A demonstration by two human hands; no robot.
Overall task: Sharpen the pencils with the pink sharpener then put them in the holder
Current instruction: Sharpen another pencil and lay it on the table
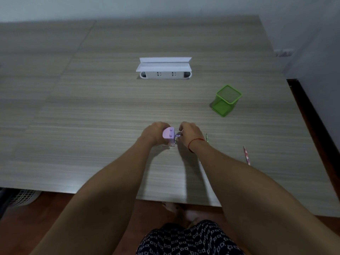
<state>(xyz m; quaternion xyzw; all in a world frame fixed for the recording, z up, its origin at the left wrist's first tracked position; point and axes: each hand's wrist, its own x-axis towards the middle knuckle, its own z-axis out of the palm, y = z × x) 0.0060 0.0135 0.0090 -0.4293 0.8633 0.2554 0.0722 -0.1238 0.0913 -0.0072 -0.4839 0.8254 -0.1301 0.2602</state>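
— Head view. Counted, largest first?
— One table (pixel 110 111). Two bare forearms reaching in from below. One white socket box (pixel 164 69), set into the tabletop with its lid propped open. One green holder (pixel 226 100). One pink sharpener (pixel 169 135). Two loose pencils: a patterned pink pencil (pixel 246 155) and a green pencil (pixel 207 138), mostly hidden behind the right wrist. One red thread bracelet (pixel 195 143) on that wrist.
— And the grips?
— Left hand (pixel 155 133) wrapped around the sharpener's left side, pressing it to the table. Right hand (pixel 190 132) pinched narrowly on something small at the sharpener's right side, apparently the crank; too blurred to tell for sure.
— Placement of the task's things?
— Sharpener near the front middle of the table, between the two hands. Holder well apart from it, back and to the right, standing upright, nothing visible inside. Pink pencil flat on the table near the right edge, beside the right forearm. Green pencil just beside the right wrist.
— Surface and room?
— Pale grey wood-grain laminate, panel seams running across the far half. Plain light wall behind. Reddish-brown floor under the near edge. White lattice basket (pixel 22 196) partly under the table at lower left. Dark patterned fabric at the bottom.
— Materials, shapes?
— Holder: square mesh with solid rims. Sharpener: smooth plastic, rounded top, boxy base. Socket box: long, with rounded ends.
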